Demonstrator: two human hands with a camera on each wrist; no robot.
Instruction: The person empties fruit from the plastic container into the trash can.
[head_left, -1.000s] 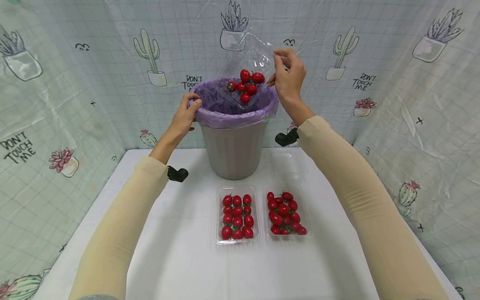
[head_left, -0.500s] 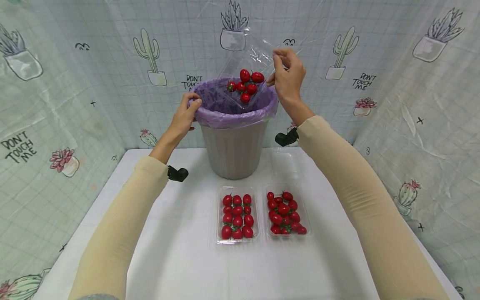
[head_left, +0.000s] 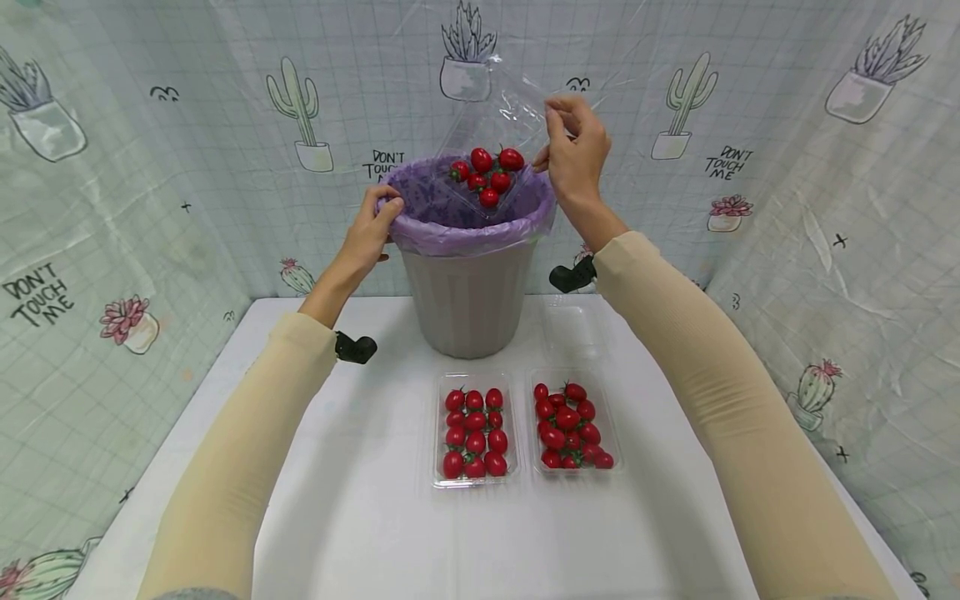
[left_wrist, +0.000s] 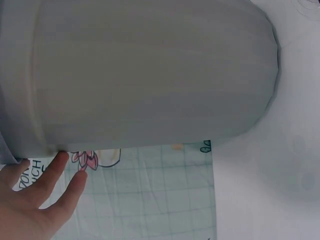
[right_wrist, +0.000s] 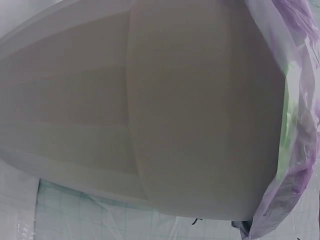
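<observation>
A grey trash bin [head_left: 471, 300] stands at the back of the table, lined with a purple bag [head_left: 465, 240] folded over its rim. My left hand [head_left: 369, 223] grips the rim on the left, thumb on top; in the left wrist view its fingers [left_wrist: 75, 192] lie against the outer wall. My right hand [head_left: 579, 150] pinches the edge of a clear plastic box [head_left: 517, 108], tilted over the bin's mouth. Several cherry tomatoes [head_left: 487, 177] sit in its lower corner. In the right wrist view the bin wall [right_wrist: 200, 115] fills the frame and the hand is hidden.
Two clear boxes of cherry tomatoes, the left one [head_left: 475, 442] in neat rows and the right one [head_left: 570, 429] heaped, lie on the white table [head_left: 360, 517] before the bin. Behind them, right of the bin, lies a clear plastic tray [head_left: 572, 329]. Patterned cloth hangs around.
The tomatoes in the tilted box have slid slightly down and left towards its low corner. Both hands have stayed nearly where they were.
</observation>
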